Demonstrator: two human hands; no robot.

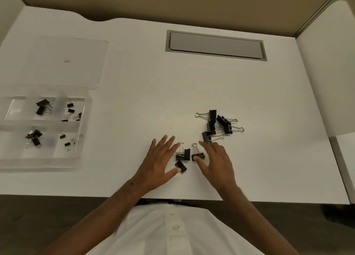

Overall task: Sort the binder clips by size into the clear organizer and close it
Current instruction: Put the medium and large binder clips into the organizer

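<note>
Both hands lie over the white tabletop [134, 78] at lower centre of the frame. The left hand [159, 164] is spread flat, fingers straight, its thumb touching a black binder clip [181, 166] and its forefinger by another clip [183, 153]. The right hand [215, 162] is also spread, thumb pressing on a third clip [197, 156]. Neither grips anything. Just above and right of the right hand sits a pile of larger clips [219, 124]. At the left edge stands the clear organizer [84, 132], lid [63, 60] swung open behind it, with clips in four compartments. A grey hatch [216, 45] is set into the tabletop at upper centre.
</note>
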